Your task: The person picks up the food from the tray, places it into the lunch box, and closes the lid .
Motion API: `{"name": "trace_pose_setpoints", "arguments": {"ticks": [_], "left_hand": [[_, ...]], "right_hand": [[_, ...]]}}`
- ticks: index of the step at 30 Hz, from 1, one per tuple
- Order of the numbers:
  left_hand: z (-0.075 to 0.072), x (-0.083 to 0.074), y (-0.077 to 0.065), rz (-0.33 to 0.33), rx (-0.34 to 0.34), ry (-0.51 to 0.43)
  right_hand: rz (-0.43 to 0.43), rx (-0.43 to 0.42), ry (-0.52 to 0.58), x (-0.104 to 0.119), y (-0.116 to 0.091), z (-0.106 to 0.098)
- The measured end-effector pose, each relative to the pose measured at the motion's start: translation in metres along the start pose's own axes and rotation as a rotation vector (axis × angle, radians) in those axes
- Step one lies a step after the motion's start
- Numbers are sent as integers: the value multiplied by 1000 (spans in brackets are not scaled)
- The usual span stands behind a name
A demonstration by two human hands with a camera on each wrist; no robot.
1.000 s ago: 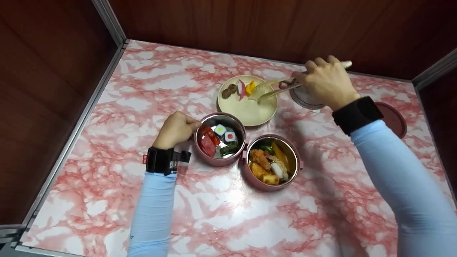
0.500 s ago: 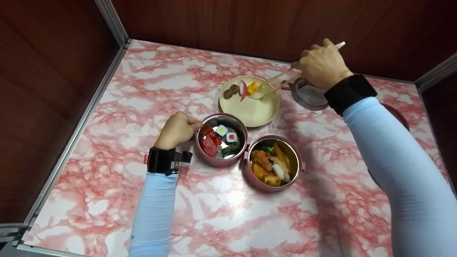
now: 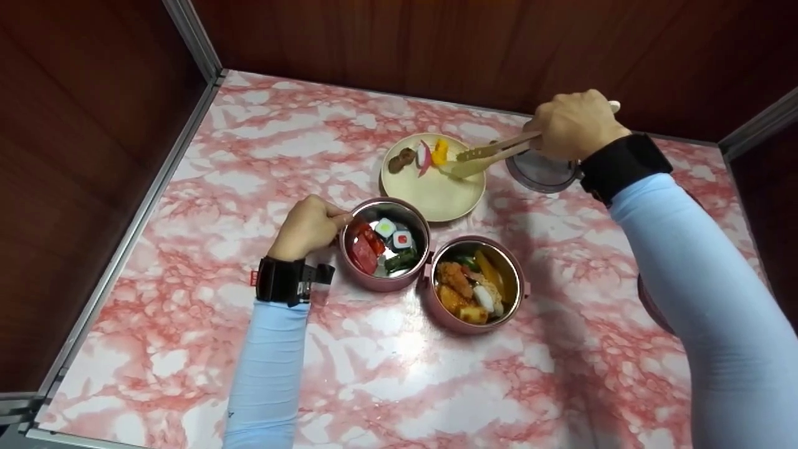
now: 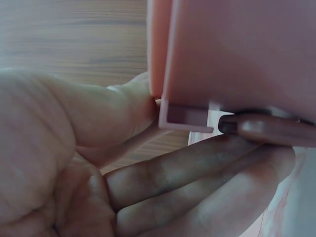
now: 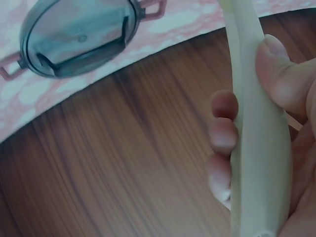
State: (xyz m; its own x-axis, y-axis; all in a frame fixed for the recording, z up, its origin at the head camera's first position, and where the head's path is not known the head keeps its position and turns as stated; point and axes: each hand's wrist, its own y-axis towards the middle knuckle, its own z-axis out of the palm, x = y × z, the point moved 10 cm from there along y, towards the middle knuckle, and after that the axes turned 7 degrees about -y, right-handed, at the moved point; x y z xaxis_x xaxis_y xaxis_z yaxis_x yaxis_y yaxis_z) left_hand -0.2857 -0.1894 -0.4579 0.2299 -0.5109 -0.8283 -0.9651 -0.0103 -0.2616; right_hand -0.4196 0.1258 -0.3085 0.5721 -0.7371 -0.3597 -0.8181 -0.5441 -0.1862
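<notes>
Left hand (image 3: 305,227) holding a pink food container (image 3: 381,284) mid-frame, right hand (image 3: 576,125) gripping tongs (image 3: 483,152) over a plate (image 3: 436,202), upper center; a light, square squeeze should serve.

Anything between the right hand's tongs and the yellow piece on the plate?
Nothing visible in the head view. The right hand holds the tongs with their tips beside the yellow piece; the pink-edged slice lies on its other side, out of that path.
</notes>
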Motion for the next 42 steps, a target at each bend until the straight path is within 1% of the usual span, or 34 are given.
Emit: {"name": "trace_pose_setpoints", "arguments": {"ticks": [3,4,10,12,14,16,19,23,26,27,30,33,35,39,42], "left_hand": [[0,1,0,-6,2,-7],[0,0,0,2,-1,0],[-2,-2,0,33,-6,34],[-3,-2,0,28,-7,30],[-3,-1,-1,26,-6,26],[-3,-1,-1,29,-6,26],[-4,-1,0,39,-6,30],[-4,-1,0,45,-8,25],[-5,0,0,41,-9,17],[-5,0,0,40,-10,15],[-5,0,1,47,-10,22],[-4,-1,0,51,-7,21],[-3,-2,0,57,-8,25],[-2,-4,0,64,-13,32],[-1,-4,0,59,-10,33]], "right_hand": [[17,44,12,-4,-5,1],[20,51,16,-5,-7,1],[9,59,49,-8,-23,-7],[9,56,57,-9,-28,-12],[2,26,59,-9,-34,-19],[-19,-36,52,-4,-40,-29],[-87,-175,46,10,-53,-48],[-220,-364,36,42,-69,-73],[-326,-461,33,70,-76,-84],[-357,-481,27,80,-78,-87],[-429,-487,4,107,-78,-89],[-476,-465,-40,129,-78,-87],[-498,-466,-76,140,-79,-86],[-528,-463,-120,156,-79,-82],[-537,-431,-135,160,-79,-77]]}}
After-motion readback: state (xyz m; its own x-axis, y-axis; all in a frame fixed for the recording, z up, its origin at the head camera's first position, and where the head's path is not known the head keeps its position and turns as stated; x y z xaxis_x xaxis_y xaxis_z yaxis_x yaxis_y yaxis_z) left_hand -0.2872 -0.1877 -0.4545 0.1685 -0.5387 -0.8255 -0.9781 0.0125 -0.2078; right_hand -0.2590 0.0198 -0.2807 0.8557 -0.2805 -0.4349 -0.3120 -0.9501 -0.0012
